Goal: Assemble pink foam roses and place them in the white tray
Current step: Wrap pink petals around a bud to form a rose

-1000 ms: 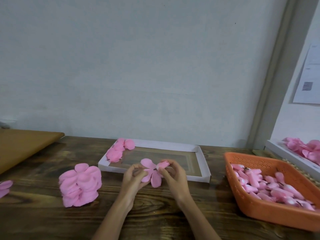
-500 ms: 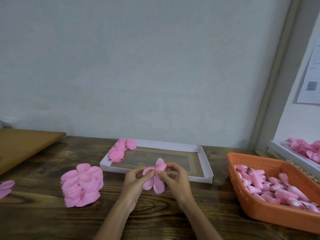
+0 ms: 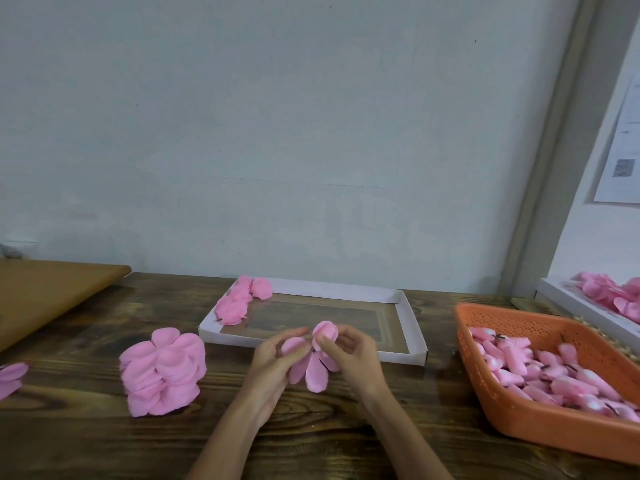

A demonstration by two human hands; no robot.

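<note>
Both my hands hold one pink foam rose (image 3: 316, 370) just in front of the white tray (image 3: 403, 299). My left hand (image 3: 277, 358) pinches its petals from the left. My right hand (image 3: 349, 355) pinches the bud end from the right, with loose petals hanging down below the fingers. Several finished pink roses (image 3: 239, 299) lie in the tray's far left corner.
A stack of pink petal pieces (image 3: 162, 370) sits on the wooden table to my left. An orange basket (image 3: 498, 403) of pink buds stands at the right. Behind it is another white tray (image 3: 575, 306) with pink flowers. A brown board (image 3: 45, 292) lies far left.
The petals have been folded downward around the bud; they stood spread upward and sideways before. Both hands stayed in front of the tray, closing in on the flower.
</note>
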